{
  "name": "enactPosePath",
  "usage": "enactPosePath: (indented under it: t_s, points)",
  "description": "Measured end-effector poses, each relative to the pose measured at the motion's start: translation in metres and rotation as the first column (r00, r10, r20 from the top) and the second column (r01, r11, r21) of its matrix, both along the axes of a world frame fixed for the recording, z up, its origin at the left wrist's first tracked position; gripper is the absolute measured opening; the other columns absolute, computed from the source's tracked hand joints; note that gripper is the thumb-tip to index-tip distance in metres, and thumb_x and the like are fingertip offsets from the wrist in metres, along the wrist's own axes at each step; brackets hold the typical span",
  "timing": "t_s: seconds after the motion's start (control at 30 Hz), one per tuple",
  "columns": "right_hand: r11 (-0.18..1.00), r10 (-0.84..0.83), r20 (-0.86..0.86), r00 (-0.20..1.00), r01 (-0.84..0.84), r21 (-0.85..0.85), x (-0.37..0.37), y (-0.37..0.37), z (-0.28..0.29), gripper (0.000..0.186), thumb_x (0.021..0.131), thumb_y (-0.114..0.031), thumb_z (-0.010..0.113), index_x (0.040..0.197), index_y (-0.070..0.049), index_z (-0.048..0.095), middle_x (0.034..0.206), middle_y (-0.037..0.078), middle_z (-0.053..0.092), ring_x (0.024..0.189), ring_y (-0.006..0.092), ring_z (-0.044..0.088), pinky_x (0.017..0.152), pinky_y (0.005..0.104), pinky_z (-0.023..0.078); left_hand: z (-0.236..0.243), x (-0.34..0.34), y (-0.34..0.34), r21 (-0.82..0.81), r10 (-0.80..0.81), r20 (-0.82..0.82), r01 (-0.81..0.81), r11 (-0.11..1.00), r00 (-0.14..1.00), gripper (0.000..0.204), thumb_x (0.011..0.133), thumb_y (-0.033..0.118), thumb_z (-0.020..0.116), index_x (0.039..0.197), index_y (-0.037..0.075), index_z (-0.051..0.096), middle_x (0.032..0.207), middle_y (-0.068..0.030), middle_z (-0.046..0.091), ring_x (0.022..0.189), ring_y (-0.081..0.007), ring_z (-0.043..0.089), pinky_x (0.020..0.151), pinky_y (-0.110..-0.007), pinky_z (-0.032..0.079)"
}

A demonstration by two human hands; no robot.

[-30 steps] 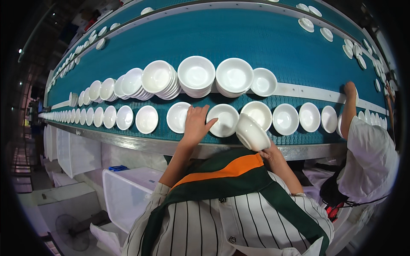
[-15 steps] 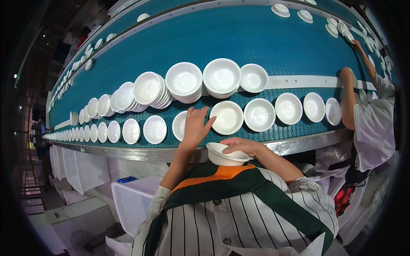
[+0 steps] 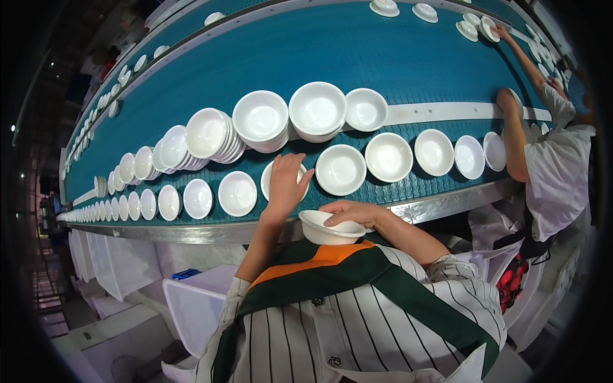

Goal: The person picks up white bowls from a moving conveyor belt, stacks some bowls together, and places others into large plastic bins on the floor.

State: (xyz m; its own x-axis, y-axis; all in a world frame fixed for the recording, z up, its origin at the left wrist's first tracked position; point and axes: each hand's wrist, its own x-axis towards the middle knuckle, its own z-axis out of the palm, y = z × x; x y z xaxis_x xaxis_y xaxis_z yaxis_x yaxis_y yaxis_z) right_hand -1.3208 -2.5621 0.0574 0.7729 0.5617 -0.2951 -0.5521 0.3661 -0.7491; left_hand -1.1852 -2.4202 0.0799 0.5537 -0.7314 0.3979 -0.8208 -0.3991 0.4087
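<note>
My left hand (image 3: 287, 182), fingers stretched with the thumb apart, lies over a white bowl (image 3: 265, 176) in the front row on the teal belt; whether it touches the bowl is hard to tell. My right hand (image 3: 348, 212) grips a white bowl (image 3: 322, 233) close to my apron, above the metal edge, with the thumb inside it. Just beyond my hands, more single bowls (image 3: 340, 170) line the belt. Behind them stand several stacks of bowls (image 3: 317, 105) along a white rail (image 3: 421, 112).
At the right, co-workers reach onto the belts, a hand (image 3: 498, 32) at a far bowl. More bowls (image 3: 424, 13) sit along the far rail. A metal edge (image 3: 434, 207) runs before me. Below are white plastic tubs (image 3: 198, 300) and, at right, red items (image 3: 511, 284).
My right hand has lowered and turned its bowl from steeply tilted to nearly level. The front row has shifted right relative to the stacks. A co-worker's arm now reaches the far bowls.
</note>
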Motion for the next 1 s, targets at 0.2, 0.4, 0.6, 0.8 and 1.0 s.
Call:
enactPosePath:
  t_s: [0.2, 0.4, 0.6, 0.8, 1.0]
  points:
    - [0.999, -0.037, -0.014, 0.999, 0.037, 0.012, 0.002, 0.005, 0.005, 0.037, 0.08, -0.019, 0.062, 0.111, -0.001, 0.055, 0.096, 0.002, 0.059, 0.083, 0.0068, 0.057, 0.07, 0.0188, 0.047, -0.026, 0.008, -0.006, 0.116, 0.068, -0.04, -0.063, 0.991, 0.997, 0.02, 0.077, 0.013, 0.061, 0.092, 0.0, 0.057, 0.072, -0.0178, 0.057, 0.073, -0.0328, 0.055, 0.088, -0.044, 0.037]
    - [0.953, -0.3, -0.079, 0.951, 0.294, -0.074, -0.009, 0.01, 0.007, 0.038, 0.08, -0.021, 0.06, 0.113, -0.002, 0.055, 0.092, 0.002, 0.06, 0.075, 0.0055, 0.058, 0.057, 0.0169, 0.046, 0.02, 0.01, 0.036, -0.138, 0.193, 0.07, -0.182, 0.974, 0.979, 0.011, 0.079, 0.006, 0.055, 0.088, 0.001, 0.056, 0.071, -0.0175, 0.055, 0.071, -0.0349, 0.051, 0.073, -0.043, 0.038]
    - [0.886, -0.437, -0.105, 0.893, 0.408, -0.22, 0.008, 0.028, 0.015, 0.038, 0.086, -0.014, 0.053, 0.118, 0.005, 0.041, 0.084, 0.011, 0.058, 0.073, 0.0139, 0.062, 0.06, 0.0205, 0.051, 0.075, 0.0, 0.09, -0.265, 0.511, 0.023, -0.487, 0.832, 0.859, 0.015, 0.084, 0.009, 0.053, 0.094, -0.001, 0.057, 0.079, -0.0122, 0.058, 0.072, -0.0238, 0.052, 0.066, -0.035, 0.041]
    - [0.806, -0.591, -0.101, 0.801, 0.59, -0.035, 0.017, 0.065, 0.02, 0.053, 0.089, -0.003, 0.048, 0.134, 0.007, 0.022, 0.122, 0.023, 0.046, 0.106, 0.0255, 0.055, 0.087, 0.0307, 0.05, 0.072, -0.013, 0.093, -0.385, 0.484, 0.004, -0.446, 0.808, 0.875, 0.015, 0.084, 0.007, 0.054, 0.097, -0.001, 0.058, 0.08, -0.0122, 0.059, 0.071, -0.0227, 0.054, 0.065, -0.034, 0.042]
    - [0.804, -0.557, 0.155, 0.816, 0.577, -0.145, 0.014, 0.059, 0.075, 0.043, 0.093, -0.023, 0.047, 0.128, -0.001, 0.039, 0.111, 0.015, 0.054, 0.097, 0.0178, 0.058, 0.073, 0.0242, 0.052, 0.071, -0.03, 0.089, -0.367, 0.483, 0.023, -0.442, 0.819, 0.876, 0.014, 0.082, 0.003, 0.055, 0.095, -0.001, 0.058, 0.079, -0.0123, 0.06, 0.07, -0.025, 0.054, 0.064, -0.034, 0.043]
